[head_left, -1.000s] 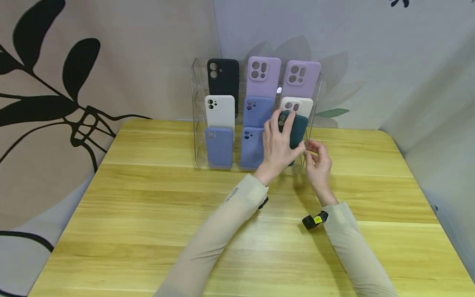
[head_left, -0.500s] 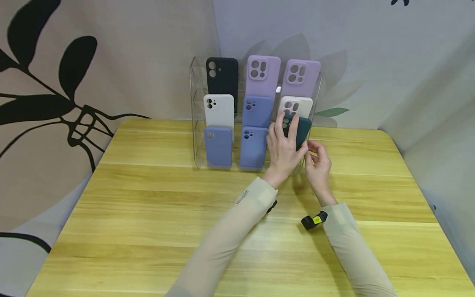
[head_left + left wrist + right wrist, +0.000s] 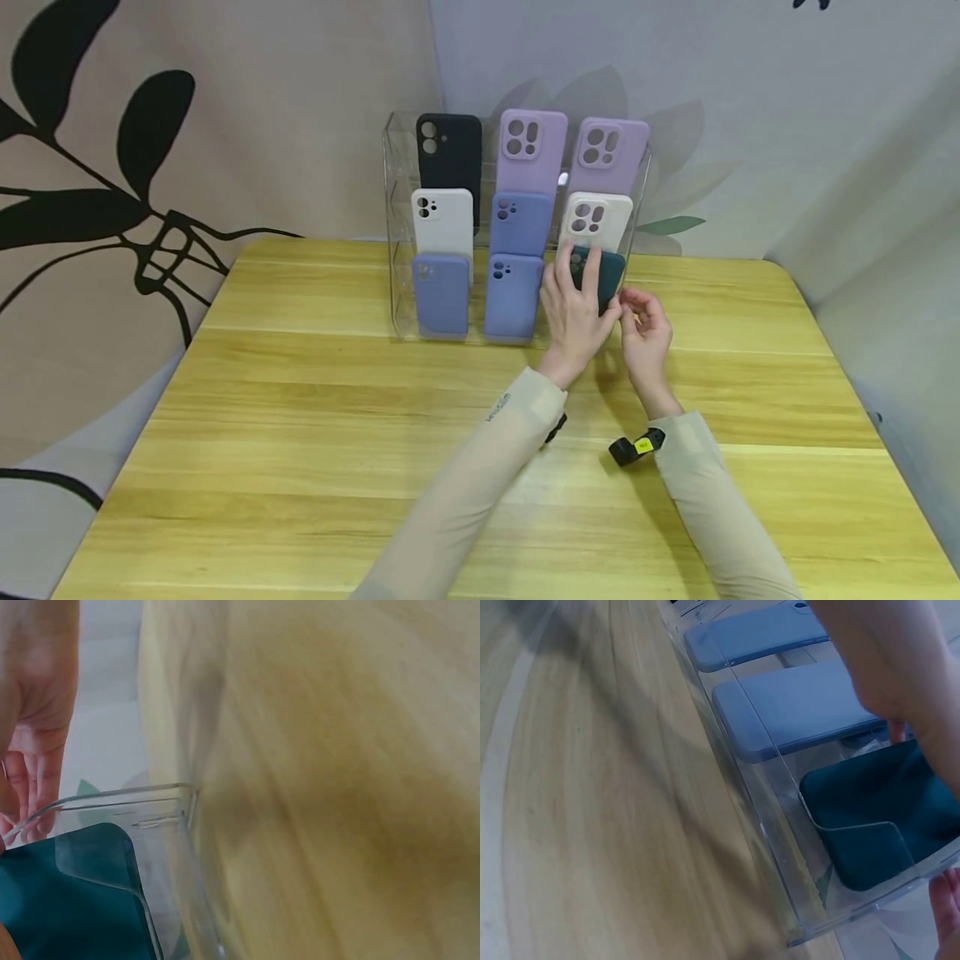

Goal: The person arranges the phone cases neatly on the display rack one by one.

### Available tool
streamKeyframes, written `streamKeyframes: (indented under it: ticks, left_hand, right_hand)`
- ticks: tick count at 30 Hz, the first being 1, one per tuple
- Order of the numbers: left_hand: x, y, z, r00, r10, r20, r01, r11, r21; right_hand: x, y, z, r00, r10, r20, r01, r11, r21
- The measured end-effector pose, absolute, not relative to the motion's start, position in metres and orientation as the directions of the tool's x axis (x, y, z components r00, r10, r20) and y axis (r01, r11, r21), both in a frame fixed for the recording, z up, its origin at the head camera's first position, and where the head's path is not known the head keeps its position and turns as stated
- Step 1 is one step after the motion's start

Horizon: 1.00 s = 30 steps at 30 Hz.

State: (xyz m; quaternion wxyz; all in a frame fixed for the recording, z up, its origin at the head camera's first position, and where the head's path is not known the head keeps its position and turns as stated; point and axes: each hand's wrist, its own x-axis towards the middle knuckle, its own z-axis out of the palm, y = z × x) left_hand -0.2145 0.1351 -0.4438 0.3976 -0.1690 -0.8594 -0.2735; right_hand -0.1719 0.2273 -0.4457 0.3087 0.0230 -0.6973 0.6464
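Observation:
My left hand (image 3: 573, 325) holds a dark teal phone case (image 3: 610, 273), two fingers across its back and the thumb by its right edge. The case stands in the front right slot of a clear stepped display rack (image 3: 401, 312). In the right wrist view, the lower end of the case (image 3: 870, 817) sits behind the rack's low front lip. My right hand (image 3: 647, 342) is at the rack's right side, fingers curled, pinching the clear side panel (image 3: 120, 796) in the left wrist view. My left hand hides part of the case.
Beside the teal case stand two blue cases (image 3: 441, 296). Behind are a white case (image 3: 442, 225), a blue case (image 3: 521, 225) and another white one (image 3: 611, 225). A black case (image 3: 453, 158) and two lilac cases (image 3: 536, 171) fill the top tier. The wooden table (image 3: 300, 417) meets a patterned backdrop.
My left hand has moved right and down with the teal case, which now sits lower in the front slot, showing more of the white case behind. My right hand has stayed almost still.

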Motion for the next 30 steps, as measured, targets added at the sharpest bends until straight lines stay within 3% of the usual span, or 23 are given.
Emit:
streamKeyframes:
  ticks: [10,21,30]
  left_hand:
    - [-0.21,0.138,-0.456,-0.661,0.055,0.749,0.465,0.812,0.351]
    - [-0.207,0.139,-0.461,-0.699,0.031,0.714,0.408,0.837,0.363]
    - [-0.195,0.135,-0.453,-0.778,0.065,0.624,0.364,0.857,0.365]
  right_hand:
    - [-0.181,0.236,-0.469,-0.813,0.399,0.424,-0.456,0.018,-0.89]
    - [-0.178,0.235,-0.472,-0.8,0.422,0.428,-0.46,0.027,-0.887]
    - [-0.174,0.238,-0.474,-0.804,0.433,0.408,-0.445,0.016,-0.895]
